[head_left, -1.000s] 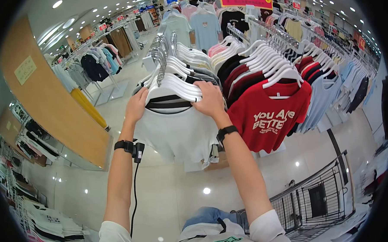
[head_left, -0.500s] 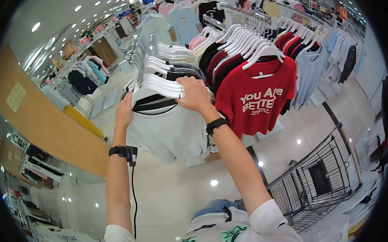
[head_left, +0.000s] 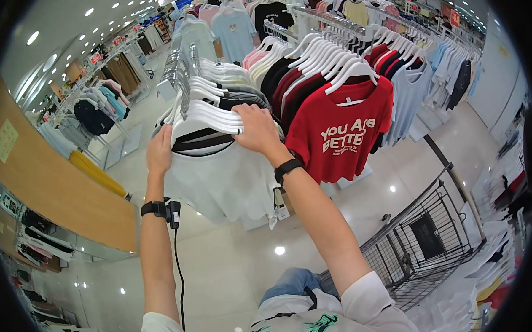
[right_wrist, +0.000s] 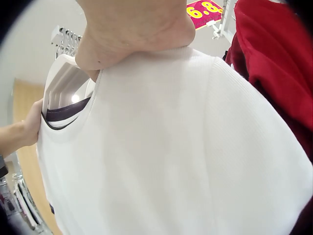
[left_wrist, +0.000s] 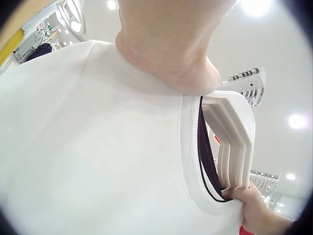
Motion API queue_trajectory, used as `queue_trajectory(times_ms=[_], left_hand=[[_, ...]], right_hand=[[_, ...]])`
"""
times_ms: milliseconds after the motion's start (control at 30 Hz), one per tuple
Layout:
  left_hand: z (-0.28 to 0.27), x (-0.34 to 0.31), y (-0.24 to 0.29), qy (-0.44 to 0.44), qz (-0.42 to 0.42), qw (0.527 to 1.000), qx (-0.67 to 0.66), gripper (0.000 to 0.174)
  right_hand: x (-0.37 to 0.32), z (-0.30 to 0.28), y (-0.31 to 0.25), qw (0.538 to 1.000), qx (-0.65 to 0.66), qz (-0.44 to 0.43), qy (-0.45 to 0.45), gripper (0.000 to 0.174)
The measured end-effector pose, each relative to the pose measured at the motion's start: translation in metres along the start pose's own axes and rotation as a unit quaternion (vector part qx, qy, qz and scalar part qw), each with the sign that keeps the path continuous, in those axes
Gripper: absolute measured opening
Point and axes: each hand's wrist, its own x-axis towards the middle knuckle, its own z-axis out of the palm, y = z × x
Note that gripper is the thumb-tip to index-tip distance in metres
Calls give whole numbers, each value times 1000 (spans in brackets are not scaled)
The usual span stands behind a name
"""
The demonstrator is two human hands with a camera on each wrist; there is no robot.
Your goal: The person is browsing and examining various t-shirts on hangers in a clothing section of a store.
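A white T-shirt (head_left: 216, 180) hangs frontmost on the rack, with dark-collared shirts close behind it. Several white hangers (head_left: 207, 117) are bunched together at its neckline, their hooks up on the metal rail. At the left shoulder of this bunch, my left hand (head_left: 160, 150) grips the hangers and the cloth over them. The opposite shoulder is held by my right hand (head_left: 256, 128), fingers over the top. From the left wrist, the white hangers (left_wrist: 234, 139) show stacked inside the ribbed collar. Shirt fabric (right_wrist: 151, 147) fills most of the right wrist view, which hides the fingertips.
Just right hangs a red T-shirt (head_left: 344, 130) with white lettering, before a row of darker ones. A black wire shopping cart (head_left: 412, 242) stands at lower right. On the left is a wood-coloured panel (head_left: 47, 193). More clothes racks (head_left: 97, 117) stand farther back.
The head view has swung, so the rack, shirts and both hands sit farther left and the cart shows more fully. Both hands keep their hold on the same bunch of hangers.
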Motion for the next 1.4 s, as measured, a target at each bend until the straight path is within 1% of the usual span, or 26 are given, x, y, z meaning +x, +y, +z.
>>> queue_trajectory(times_ms=[167,233,333,367,533,600,767,833,933,1033,1200,1267,1400], left_hand=[[-7,-2,7,-21,-22,999,11,58],[-7,-4,11,2,-21,1000,17,55],[-13,-7,26,-14,-30,999,17,49],[-12,-9,29,-1,-25,1000,6,45],[-14,-10,32,-2,-32,999,13,44],[-14,-9,32,-14,-37,999,26,43],[-10,-7,30,1,-33,999,31,43],[-14,-9,31,-9,-41,999,29,43],[-15,-11,37,3,-49,998,34,43],[-14,-16,40,13,-47,998,36,43],[-14,-16,46,12,-45,999,22,43],[-13,-17,47,26,-49,998,43,44],[-13,-17,46,15,-46,999,13,45]], right_hand=[[-3,5,0,1000,14,-2,-1,51],[-3,4,-1,1000,17,5,0,51],[-2,1,-1,1000,14,8,-22,51],[-2,-1,-1,1000,16,6,-21,51],[0,-4,-2,1000,12,6,-22,51],[1,-3,0,1000,17,6,-25,50],[3,1,4,999,37,1,-17,50],[2,4,7,999,37,-5,-13,50],[7,7,9,999,45,-20,-2,51],[5,6,12,998,50,-13,-20,52],[5,4,13,998,62,-21,-8,52],[5,4,13,998,65,-15,-7,52],[4,-1,11,997,69,-15,-10,49]])
